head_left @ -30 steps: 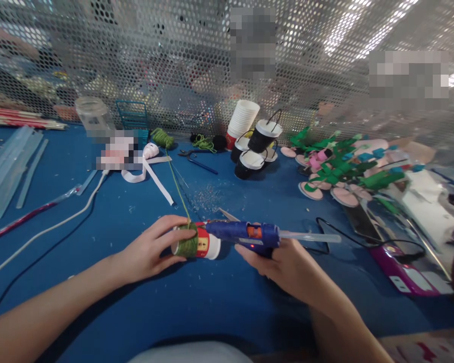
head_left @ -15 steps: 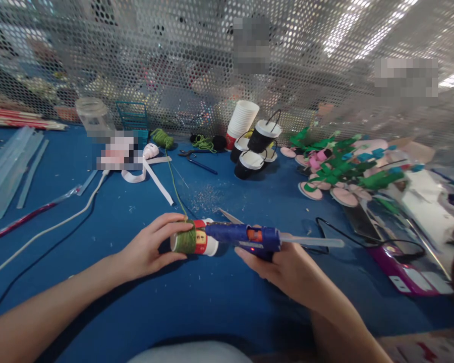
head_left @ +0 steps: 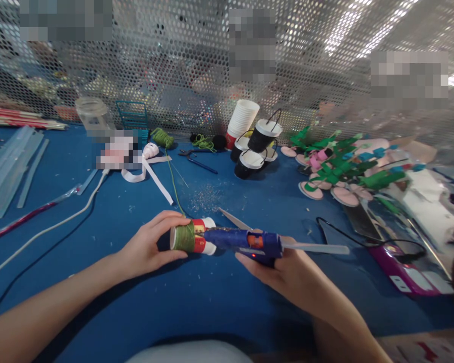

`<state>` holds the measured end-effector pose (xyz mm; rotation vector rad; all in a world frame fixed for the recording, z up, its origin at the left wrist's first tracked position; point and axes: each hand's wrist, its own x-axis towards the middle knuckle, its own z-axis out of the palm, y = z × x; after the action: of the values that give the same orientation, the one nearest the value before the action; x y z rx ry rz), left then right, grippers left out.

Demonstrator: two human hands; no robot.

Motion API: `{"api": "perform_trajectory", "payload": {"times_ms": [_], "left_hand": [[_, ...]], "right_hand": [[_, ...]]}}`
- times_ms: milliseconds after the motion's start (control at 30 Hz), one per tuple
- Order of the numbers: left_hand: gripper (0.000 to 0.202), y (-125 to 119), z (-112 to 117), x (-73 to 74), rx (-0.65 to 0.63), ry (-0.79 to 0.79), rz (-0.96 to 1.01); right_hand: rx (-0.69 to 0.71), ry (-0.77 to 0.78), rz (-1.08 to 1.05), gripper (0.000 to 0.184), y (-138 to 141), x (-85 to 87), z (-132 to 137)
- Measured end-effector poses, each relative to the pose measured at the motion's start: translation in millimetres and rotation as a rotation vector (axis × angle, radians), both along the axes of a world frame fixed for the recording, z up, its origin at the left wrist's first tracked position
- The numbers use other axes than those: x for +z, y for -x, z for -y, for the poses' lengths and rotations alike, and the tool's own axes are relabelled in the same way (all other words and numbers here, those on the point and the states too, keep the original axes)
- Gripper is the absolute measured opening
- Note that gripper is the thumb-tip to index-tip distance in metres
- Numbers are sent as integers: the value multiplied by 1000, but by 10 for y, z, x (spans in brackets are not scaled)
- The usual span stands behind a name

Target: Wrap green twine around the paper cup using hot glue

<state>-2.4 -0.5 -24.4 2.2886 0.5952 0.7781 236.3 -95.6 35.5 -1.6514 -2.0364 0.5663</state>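
Note:
My left hand [head_left: 149,247] is closed around a small red and white paper cup [head_left: 209,247] lying on its side. Green yarn [head_left: 184,239] is wound around the cup's left part, and a strand of it runs back across the table to a green yarn bundle [head_left: 162,137]. In my right hand [head_left: 293,275] is a blue hot glue gun [head_left: 229,237], its nozzle over the cup close to the yarn's edge. A clear glue stick [head_left: 320,247] sticks out of the gun's rear. Behind the gun lies a pointed metal blade [head_left: 232,218], partly hidden.
Black-wrapped cups [head_left: 249,164] with handles stand by stacked paper cups [head_left: 243,118]. Pliers [head_left: 199,162] and white ribbon [head_left: 159,181] lie further back. Glue sticks [head_left: 11,171] are at left; green paper pieces [head_left: 333,171] and a purple power strip [head_left: 391,269] are at right.
The glue gun has tilted slightly, and its nozzle has shifted a little left and down, nearer the yarn's edge. The cup has turned slightly in my left hand.

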Motion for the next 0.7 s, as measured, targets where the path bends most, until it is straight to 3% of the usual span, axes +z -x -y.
{"api": "perform_trajectory", "payload": {"times_ms": [367, 700], "left_hand": [[43, -6, -18, 35, 11, 64, 20], [44, 2, 19, 14, -23, -12, -3]], "right_hand": [[10, -37, 17, 9, -8, -22, 40], [-28, -8, -33, 21, 5, 5, -15]]}}
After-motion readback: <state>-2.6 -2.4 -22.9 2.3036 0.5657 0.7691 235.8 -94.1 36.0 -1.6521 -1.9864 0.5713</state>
